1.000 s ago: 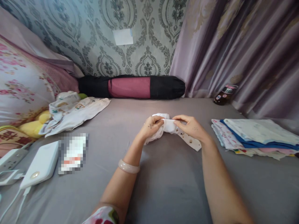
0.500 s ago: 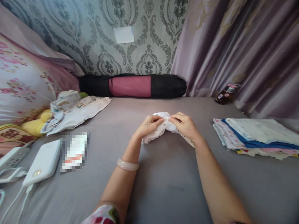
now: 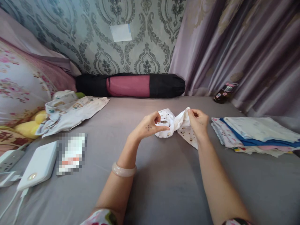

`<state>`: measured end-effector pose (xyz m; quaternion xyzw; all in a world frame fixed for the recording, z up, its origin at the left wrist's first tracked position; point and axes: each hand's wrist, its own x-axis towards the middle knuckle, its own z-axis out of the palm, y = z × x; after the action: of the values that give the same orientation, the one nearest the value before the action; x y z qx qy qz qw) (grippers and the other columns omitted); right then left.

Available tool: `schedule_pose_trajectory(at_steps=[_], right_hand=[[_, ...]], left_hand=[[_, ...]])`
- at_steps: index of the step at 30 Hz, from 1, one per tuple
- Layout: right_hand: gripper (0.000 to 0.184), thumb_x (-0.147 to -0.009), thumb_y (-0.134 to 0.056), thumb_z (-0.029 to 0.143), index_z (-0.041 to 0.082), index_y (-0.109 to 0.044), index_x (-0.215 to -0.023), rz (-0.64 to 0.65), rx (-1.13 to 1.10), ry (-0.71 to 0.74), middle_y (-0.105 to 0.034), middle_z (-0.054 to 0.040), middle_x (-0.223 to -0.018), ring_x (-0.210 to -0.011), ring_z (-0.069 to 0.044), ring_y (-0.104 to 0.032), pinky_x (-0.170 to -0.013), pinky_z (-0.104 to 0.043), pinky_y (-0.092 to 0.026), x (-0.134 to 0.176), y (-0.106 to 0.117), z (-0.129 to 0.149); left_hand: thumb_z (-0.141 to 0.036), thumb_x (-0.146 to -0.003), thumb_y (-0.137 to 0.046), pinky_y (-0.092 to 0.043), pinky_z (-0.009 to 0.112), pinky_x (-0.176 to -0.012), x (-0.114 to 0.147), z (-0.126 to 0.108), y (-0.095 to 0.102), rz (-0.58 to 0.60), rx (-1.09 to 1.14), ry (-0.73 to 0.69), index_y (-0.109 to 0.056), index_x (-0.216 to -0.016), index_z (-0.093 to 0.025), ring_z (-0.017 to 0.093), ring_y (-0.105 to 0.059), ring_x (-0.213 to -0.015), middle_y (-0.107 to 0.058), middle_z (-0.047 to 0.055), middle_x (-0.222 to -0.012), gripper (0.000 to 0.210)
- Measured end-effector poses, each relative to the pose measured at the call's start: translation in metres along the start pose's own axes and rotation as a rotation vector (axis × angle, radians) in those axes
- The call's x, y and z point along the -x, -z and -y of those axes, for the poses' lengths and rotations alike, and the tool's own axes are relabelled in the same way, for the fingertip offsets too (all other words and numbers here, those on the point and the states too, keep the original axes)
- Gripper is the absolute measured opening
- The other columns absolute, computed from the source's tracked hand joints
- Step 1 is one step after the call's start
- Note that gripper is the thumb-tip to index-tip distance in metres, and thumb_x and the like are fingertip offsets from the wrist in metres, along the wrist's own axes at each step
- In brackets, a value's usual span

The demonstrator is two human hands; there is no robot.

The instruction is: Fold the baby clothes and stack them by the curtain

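Note:
A white cloth item [image 3: 165, 132] with small brown and dark prints is bunched and twisted in the middle of the grey sheet; its exact kind does not show. At its left part is my left hand [image 3: 148, 126], thumb stretched across the fabric and the curled forefinger well apart from it. The other fingertips are hidden. My right hand [image 3: 199, 122] pinches the cloth's raised right end between thumb and fingers. From there a printed flap hangs down beside the wrist. A pale bangle [image 3: 124, 170] circles my left forearm.
Folded cloths [image 3: 255, 132] are stacked at the right, with a dark bottle [image 3: 223, 93] behind. A black and pink roll bag [image 3: 127, 86] lies by the wall. At left are a printed garment [image 3: 75, 112], a white power bank [image 3: 38, 165], a power strip [image 3: 11, 159] and a blurred packet [image 3: 72, 153].
My hands have moved apart, the right drawing one end of the cloth rightward and the left opening from its pinch. The bunched cloth has spread, showing more of its prints. The view has shifted slightly.

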<state>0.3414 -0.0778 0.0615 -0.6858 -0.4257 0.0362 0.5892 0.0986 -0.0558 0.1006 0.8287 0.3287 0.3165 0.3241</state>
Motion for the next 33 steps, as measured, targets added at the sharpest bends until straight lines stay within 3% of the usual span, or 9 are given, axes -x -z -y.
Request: schedule_pose_trajectory(at_steps=[3, 6, 10, 14, 18, 21, 26, 29, 33], right_hand=[[0.037, -0.077, -0.059, 0.048, 0.014, -0.070, -0.082, -0.039, 0.004, 0.001, -0.070, -0.0077, -0.074, -0.068, -0.021, -0.063, -0.068, -0.033, -0.049, -0.002, 0.002, -0.003], [0.038, -0.078, -0.058, 0.049, 0.013, -0.070, -0.083, -0.106, 0.002, -0.007, -0.069, -0.0077, -0.075, -0.069, -0.021, -0.062, -0.069, -0.034, -0.049, -0.007, 0.006, -0.007], [0.038, -0.078, -0.059, 0.048, 0.012, -0.069, -0.085, -0.231, -0.007, -0.036, -0.068, -0.0075, -0.077, -0.071, -0.020, -0.062, -0.071, -0.034, -0.049, -0.016, 0.013, -0.015], [0.033, -0.077, -0.061, 0.047, 0.015, -0.069, -0.083, -0.273, -0.055, -0.019, -0.067, -0.0049, -0.072, -0.067, -0.019, -0.061, -0.070, -0.035, -0.049, -0.020, 0.015, -0.019], [0.032, -0.075, -0.065, 0.048, 0.017, -0.069, -0.082, -0.179, -0.165, 0.016, -0.068, -0.0041, -0.074, -0.068, -0.019, -0.062, -0.070, -0.035, -0.050, -0.018, 0.017, -0.007], [0.031, -0.072, -0.070, 0.048, 0.019, -0.070, -0.084, -0.030, -0.296, -0.018, -0.069, -0.0035, -0.077, -0.071, -0.019, -0.063, -0.071, -0.035, -0.051, -0.012, 0.024, 0.015], [0.029, -0.071, -0.073, 0.050, 0.025, -0.070, -0.087, 0.280, -0.483, -0.117, -0.071, -0.0021, -0.082, -0.073, -0.018, -0.064, -0.065, -0.031, -0.052, -0.002, 0.037, 0.046], [0.031, -0.069, -0.075, 0.051, 0.024, -0.070, -0.083, 0.332, -0.446, -0.161, -0.070, -0.0016, -0.079, -0.067, -0.017, -0.063, -0.059, -0.029, -0.049, 0.001, 0.033, 0.045], [0.037, -0.062, -0.077, 0.053, 0.021, -0.070, -0.078, 0.354, -0.365, -0.217, -0.069, -0.0013, -0.074, -0.062, -0.015, -0.060, -0.055, -0.026, -0.046, 0.001, 0.025, 0.033]], left_hand=[[-0.045, -0.065, -0.077, -0.042, 0.031, -0.070, -0.001, -0.007, -0.025, 0.072, -0.236, -0.123, -0.047, -0.085, -0.020, 0.019, -0.049, -0.078, -0.055, 0.004, -0.088, 0.044], [-0.026, -0.071, -0.070, -0.043, 0.039, -0.083, -0.004, -0.006, -0.049, 0.053, -0.418, -0.187, -0.046, -0.093, -0.018, 0.026, -0.050, -0.096, -0.054, 0.012, -0.103, 0.034], [-0.016, -0.080, -0.053, -0.044, 0.037, -0.083, -0.006, 0.005, -0.058, -0.054, -0.375, -0.140, -0.044, -0.097, -0.019, 0.023, -0.051, -0.097, -0.054, 0.010, -0.103, 0.020], [-0.021, -0.086, -0.050, -0.045, 0.030, -0.073, -0.008, 0.024, -0.046, -0.138, -0.188, -0.092, -0.049, -0.091, -0.020, 0.017, -0.054, -0.081, -0.057, 0.004, -0.089, 0.006], [-0.019, -0.083, -0.053, -0.045, 0.028, -0.073, -0.014, 0.036, -0.028, -0.283, -0.064, -0.041, -0.058, -0.087, -0.019, 0.014, -0.055, -0.074, -0.060, 0.002, -0.081, 0.006], [-0.022, -0.083, -0.054, -0.045, 0.026, -0.070, -0.013, 0.024, -0.002, -0.447, 0.109, 0.018, -0.061, -0.089, -0.018, 0.014, -0.056, -0.073, -0.063, 0.002, -0.081, 0.010], [-0.025, -0.087, -0.049, -0.045, 0.023, -0.069, 0.004, -0.014, 0.043, -0.593, 0.304, -0.060, -0.062, -0.099, -0.021, 0.012, -0.057, -0.077, -0.065, 0.001, -0.090, 0.019], [-0.023, -0.085, -0.046, -0.044, 0.023, -0.064, 0.009, -0.013, 0.049, -0.547, 0.236, 0.009, -0.065, -0.096, -0.021, 0.012, -0.054, -0.071, -0.063, 0.000, -0.082, 0.022], [-0.022, -0.080, -0.047, -0.042, 0.025, -0.061, 0.005, 0.015, 0.037, -0.355, 0.033, 0.171, -0.069, -0.093, -0.017, 0.013, -0.052, -0.066, -0.060, 0.001, -0.071, 0.025]])
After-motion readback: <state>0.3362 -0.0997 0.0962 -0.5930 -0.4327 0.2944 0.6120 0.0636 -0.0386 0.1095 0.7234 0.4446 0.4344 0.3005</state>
